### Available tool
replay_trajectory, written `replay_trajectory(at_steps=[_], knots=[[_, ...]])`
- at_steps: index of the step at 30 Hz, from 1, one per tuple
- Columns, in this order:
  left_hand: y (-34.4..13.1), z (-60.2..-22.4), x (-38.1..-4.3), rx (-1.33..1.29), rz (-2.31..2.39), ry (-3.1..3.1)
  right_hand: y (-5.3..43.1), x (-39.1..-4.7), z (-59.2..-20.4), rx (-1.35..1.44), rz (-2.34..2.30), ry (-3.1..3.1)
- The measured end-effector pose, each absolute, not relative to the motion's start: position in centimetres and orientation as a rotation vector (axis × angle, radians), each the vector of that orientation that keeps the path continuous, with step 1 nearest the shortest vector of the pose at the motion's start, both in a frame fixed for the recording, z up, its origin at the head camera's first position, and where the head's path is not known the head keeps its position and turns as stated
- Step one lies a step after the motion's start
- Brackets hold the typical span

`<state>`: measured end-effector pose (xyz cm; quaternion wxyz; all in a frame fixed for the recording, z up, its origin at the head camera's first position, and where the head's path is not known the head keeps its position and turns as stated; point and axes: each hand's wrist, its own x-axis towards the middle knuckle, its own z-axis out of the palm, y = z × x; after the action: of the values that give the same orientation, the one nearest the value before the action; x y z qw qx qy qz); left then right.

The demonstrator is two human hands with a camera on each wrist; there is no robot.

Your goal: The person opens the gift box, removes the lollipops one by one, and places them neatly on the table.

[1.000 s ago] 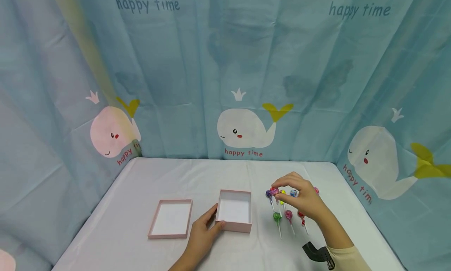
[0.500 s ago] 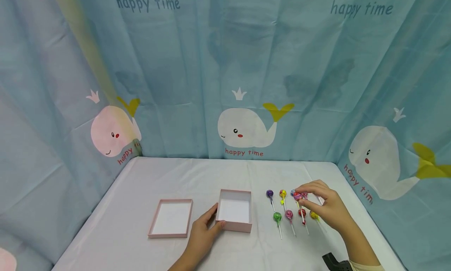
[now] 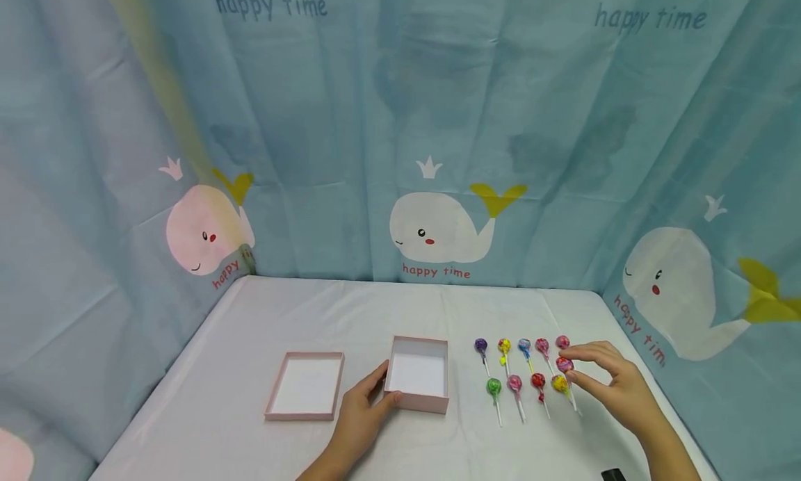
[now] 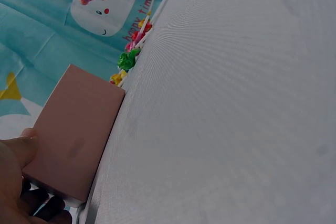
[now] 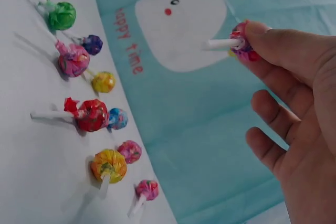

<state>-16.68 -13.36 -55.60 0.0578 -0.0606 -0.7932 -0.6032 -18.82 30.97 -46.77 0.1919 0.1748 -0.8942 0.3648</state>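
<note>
My right hand (image 3: 616, 384) pinches a pink, red and purple lollipop (image 5: 242, 43) by its wrapped head, between thumb and forefinger. In the right wrist view its white stick points left and the other fingers are loosely bent. Below and beside it, wrapped lollipops lie in two rows on the white table, among them a green one (image 3: 494, 386), a red one (image 3: 538, 380), a yellow one (image 3: 560, 384) and a purple one (image 3: 480, 345). My left hand (image 3: 363, 415) grips the near left corner of an open pink box (image 3: 423, 402), thumb on its front wall. The box's white inside holds nothing.
Left of my left hand lies a shallow pink lid (image 3: 300, 418), its white inside up. A blue curtain (image 3: 325, 119) with whale prints hangs behind and beside the white-covered table (image 3: 200, 397).
My right hand has carried the lollipop to the right across the rows, from near the purple one to the right end. My left hand and the box have stayed in place.
</note>
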Motion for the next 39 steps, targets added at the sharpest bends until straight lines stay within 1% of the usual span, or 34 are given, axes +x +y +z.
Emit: replay_trajectory(at_steps=[5,12,22,28,32,39], knots=[[-13.3,-55.3,-16.7,-0.187,-1.816,-2.411,32.0,-19.1,-47.4,0.486,1.012,-2.502],[-13.1,-55.3,-16.8,-0.215,-1.82,-2.394,33.7,-18.7,-48.2,0.356,0.954,-2.562],[-13.2,-55.2,-16.7,-0.178,-1.824,-2.395,35.7,-18.9,-49.1,0.358,0.966,-2.535],[-13.3,-55.4,-16.7,-0.187,-1.803,-2.385,36.7,-19.3,-50.9,0.293,0.939,-2.62],[-13.3,-55.4,-16.7,-0.191,-1.821,-2.378,37.1,-19.8,-52.1,0.202,0.939,-2.712],[-13.3,-55.4,-16.6,-0.196,-1.81,-2.38,37.2,-20.5,-53.4,0.096,0.954,-2.861]])
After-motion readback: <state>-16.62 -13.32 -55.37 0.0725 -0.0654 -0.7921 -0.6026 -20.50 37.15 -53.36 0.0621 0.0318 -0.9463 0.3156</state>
